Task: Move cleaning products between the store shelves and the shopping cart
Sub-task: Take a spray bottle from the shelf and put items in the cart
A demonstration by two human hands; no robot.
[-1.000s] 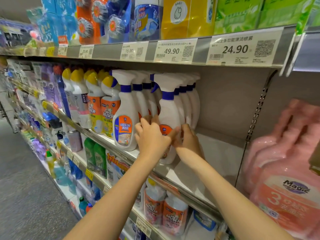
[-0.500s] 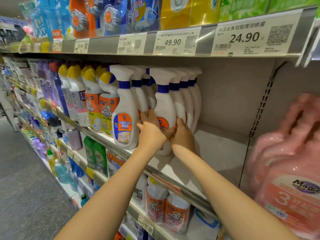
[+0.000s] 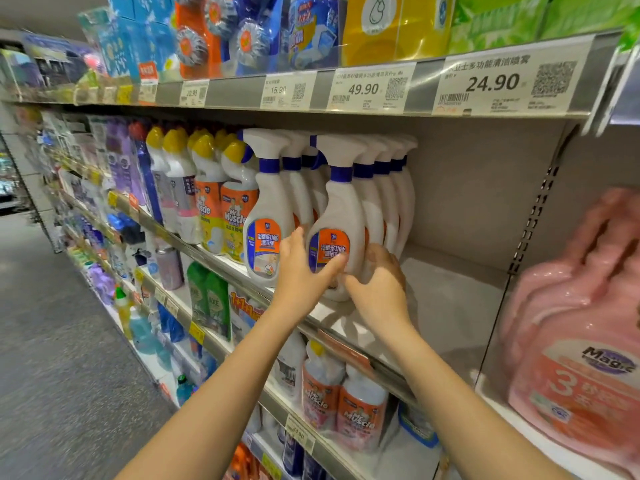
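The white spray bottle, with a blue collar and an orange-and-blue label in Chinese characters, stands upright at the front edge of the middle shelf, at the head of a row of identical bottles. The left hand presses against the bottle's left side, thumb across the lower label. The right hand cups the bottle's lower right side, fingers curled behind the base. Both hands are clamped on this bottle.

Just beside it on the left stands a second spray bottle with the same label, heading its own row. Further left are yellow-capped bottles labelled "Mr Muscle".

The shelf area to the right of the spray bottles is bare up to the perforated upright. Beyond it stand pink jugs marked "Magic" and "3", blurred.

The rail of the upper shelf carries price tags reading 24.90, 49.90, 15.90 and 20.90.

On the shelf below are green "AXE" bottles and orange-labelled "Mr Muscle" pouches.
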